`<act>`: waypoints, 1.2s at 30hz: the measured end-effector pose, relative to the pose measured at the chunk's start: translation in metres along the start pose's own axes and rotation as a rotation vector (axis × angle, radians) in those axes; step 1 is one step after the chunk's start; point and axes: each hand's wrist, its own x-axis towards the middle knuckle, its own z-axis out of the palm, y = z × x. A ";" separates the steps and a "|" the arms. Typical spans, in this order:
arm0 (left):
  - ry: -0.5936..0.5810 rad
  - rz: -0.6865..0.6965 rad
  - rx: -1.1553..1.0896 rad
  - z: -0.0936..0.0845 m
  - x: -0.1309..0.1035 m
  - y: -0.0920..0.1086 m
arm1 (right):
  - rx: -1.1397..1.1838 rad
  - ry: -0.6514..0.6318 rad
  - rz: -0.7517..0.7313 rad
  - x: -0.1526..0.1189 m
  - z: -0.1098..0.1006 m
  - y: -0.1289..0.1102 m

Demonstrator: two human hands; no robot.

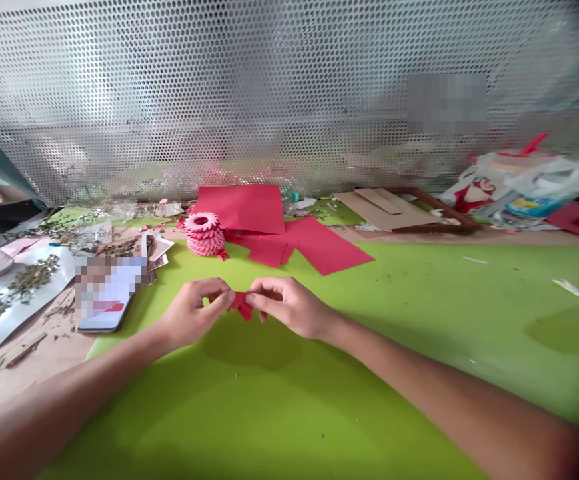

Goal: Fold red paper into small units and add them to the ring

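Note:
A small folded piece of red paper point(243, 307) is held above the green mat between both hands. My left hand point(198, 310) pinches its left end between thumb and forefinger. On the right end, my right hand point(289, 305) has a similar pinch. Beyond the hands stands a round pink and white stack of folded paper point(204, 235) with a zigzag top ring. Red paper sheets point(329, 245) lie to its right, and a larger red sheet point(242, 208) rests behind them.
A phone point(112, 293) lies left of my hands, near photos and dried plant bits point(34, 277). Perforated metal panel point(249, 87) rises at the back. Brown cardboard point(387, 210) and plastic bags point(519, 183) sit at the back right. Green mat point(269, 420) covers the table.

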 end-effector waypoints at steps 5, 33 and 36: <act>-0.170 -0.081 -0.037 0.000 0.001 0.001 | 0.010 0.044 -0.031 0.000 0.001 0.004; -0.324 -0.073 -0.182 0.002 -0.001 -0.004 | 0.068 -0.046 -0.008 -0.002 0.001 -0.003; -0.340 -0.066 -0.182 0.001 0.000 -0.002 | 0.082 -0.057 -0.010 -0.002 0.002 -0.004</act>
